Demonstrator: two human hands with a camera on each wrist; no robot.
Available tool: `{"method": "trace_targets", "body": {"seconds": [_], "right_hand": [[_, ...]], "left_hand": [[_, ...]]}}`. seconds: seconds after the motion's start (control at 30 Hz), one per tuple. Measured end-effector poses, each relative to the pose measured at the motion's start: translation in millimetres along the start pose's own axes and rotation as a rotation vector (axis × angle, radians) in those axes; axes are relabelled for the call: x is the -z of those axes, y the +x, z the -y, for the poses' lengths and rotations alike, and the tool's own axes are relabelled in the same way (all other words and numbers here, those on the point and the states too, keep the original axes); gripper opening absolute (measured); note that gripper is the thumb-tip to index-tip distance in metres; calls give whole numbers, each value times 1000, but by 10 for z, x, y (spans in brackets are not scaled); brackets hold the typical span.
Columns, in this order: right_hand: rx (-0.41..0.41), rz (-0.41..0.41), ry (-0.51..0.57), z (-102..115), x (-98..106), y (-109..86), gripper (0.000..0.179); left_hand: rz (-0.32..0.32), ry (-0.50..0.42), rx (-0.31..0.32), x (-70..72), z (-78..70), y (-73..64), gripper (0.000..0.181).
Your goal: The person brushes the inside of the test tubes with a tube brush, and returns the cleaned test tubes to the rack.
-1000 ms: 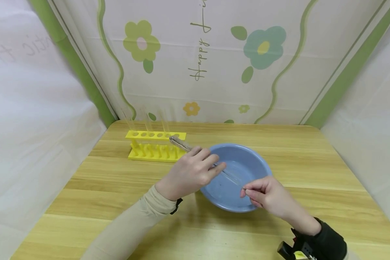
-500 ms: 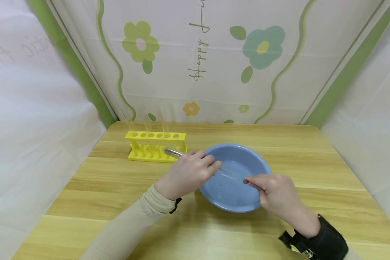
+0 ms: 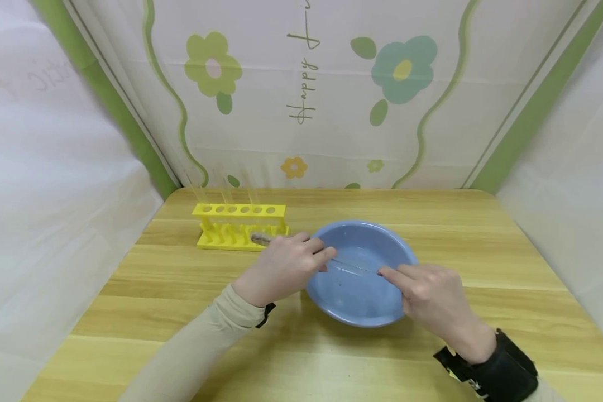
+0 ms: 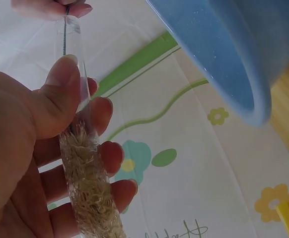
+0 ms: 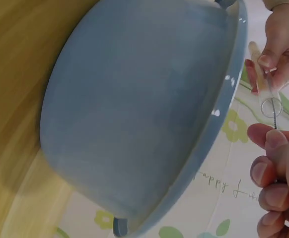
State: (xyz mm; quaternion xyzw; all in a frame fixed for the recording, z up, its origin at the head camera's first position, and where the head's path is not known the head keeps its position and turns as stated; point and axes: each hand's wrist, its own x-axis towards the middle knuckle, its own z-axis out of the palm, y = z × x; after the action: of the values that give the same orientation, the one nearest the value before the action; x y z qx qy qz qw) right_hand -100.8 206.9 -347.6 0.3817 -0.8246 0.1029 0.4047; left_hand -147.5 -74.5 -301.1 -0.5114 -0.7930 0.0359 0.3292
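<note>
My left hand (image 3: 287, 269) holds a clear glass test tube (image 4: 86, 116) over the left part of a blue basin (image 3: 359, 304), thumb on one side and fingers on the other. Inside the tube's closed end sits a test tube brush, its pale bristles (image 4: 87, 188) packed against the glass. The twisted wire handle (image 5: 275, 120) comes out of the tube's mouth. My right hand (image 3: 434, 298), above the basin's right side, pinches that wire between thumb and forefinger. The tube lies nearly level, its mouth towards the right hand.
A yellow test tube rack (image 3: 238, 211) stands at the back left, close behind the left hand, with several upright glass tubes (image 3: 252, 194) in it. Water drops dot the basin's rim (image 5: 215, 113). A printed curtain (image 3: 341, 134) rises behind the wooden table (image 3: 146, 312).
The tube's closed end has dropped and shifted slightly left, so the tube is more level. My right hand has rolled over, back upward, and moved slightly up and right, still pinching the wire.
</note>
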Motion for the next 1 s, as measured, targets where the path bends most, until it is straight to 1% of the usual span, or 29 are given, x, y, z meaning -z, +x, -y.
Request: {"method": "trace_targets", "body": {"seconds": [0.23,0.37,0.47,0.7,0.9,1.0], "right_hand": [[82,-4,-97,-29,39,12,48],[112,-22,-134,-46,54,16,46],[123,-44,-138,-56,57,11,44],[142,-62,-157,-103,53,-16,40],[164,-97,-175,-151,69,-36,37],[178,-108,-175,-173,85,-52,36]], "left_hand": [[20,-52,8,-7,35,-15,22],[26,-78,10,-1,48,-14,22],[33,-85,7,13,51,-13,21],[45,-87,-1,14,59,-16,20],[80,-101,11,-2,94,-25,21],[88,-119,14,-17,113,-32,22]]}}
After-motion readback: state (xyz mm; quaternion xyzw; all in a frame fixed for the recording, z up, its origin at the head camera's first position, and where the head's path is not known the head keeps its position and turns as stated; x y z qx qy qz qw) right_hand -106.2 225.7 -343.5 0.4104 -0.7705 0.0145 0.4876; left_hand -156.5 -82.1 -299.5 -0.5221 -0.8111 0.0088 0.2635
